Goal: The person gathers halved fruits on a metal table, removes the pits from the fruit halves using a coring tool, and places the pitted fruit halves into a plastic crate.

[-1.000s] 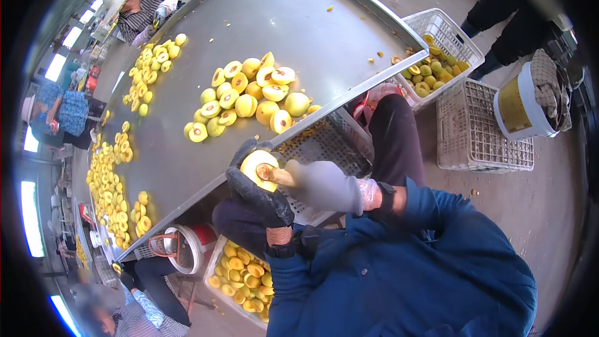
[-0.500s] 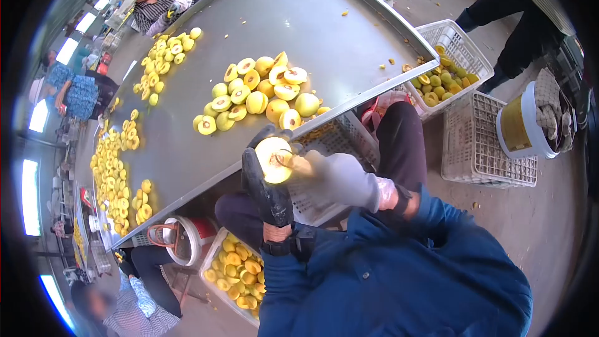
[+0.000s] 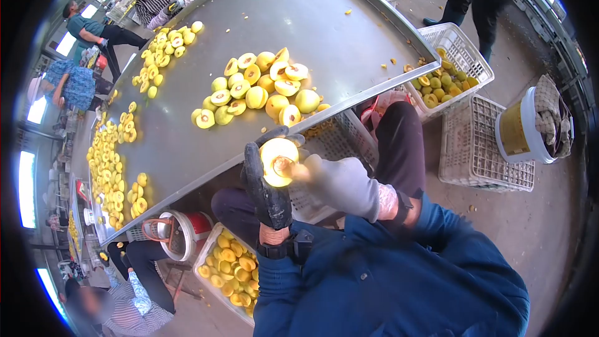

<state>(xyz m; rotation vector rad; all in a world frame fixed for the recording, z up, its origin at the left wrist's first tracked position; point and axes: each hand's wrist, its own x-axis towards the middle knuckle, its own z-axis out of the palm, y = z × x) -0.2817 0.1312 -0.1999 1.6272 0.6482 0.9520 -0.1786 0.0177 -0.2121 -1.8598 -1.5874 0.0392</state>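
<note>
My left hand (image 3: 267, 190), in a black glove, is closed around a yellow peach half (image 3: 279, 153) with its cut face up. My right hand (image 3: 343, 184), in a pale grey glove, is closed at the fruit's centre on what looks like a small tan-handled pitting tool (image 3: 299, 171); motion blurs it and its tip is hard to see. Just beyond my hands, a pile of halved and whole peaches (image 3: 256, 97) lies on the metal table (image 3: 187, 150).
More peach halves (image 3: 109, 162) lie along the table's far left side. Below the table stand a crate of peach halves (image 3: 199, 268) and a white bucket (image 3: 181, 243). To the right are a crate of fruit (image 3: 483, 65), an upturned crate (image 3: 465, 156) and another bucket (image 3: 521, 128). Several people work around.
The right hand has shifted slightly at the peach's centre, and the dark curved piece seen there no longer shows clearly. The left hand keeps its hold. A person at upper right has moved left.
</note>
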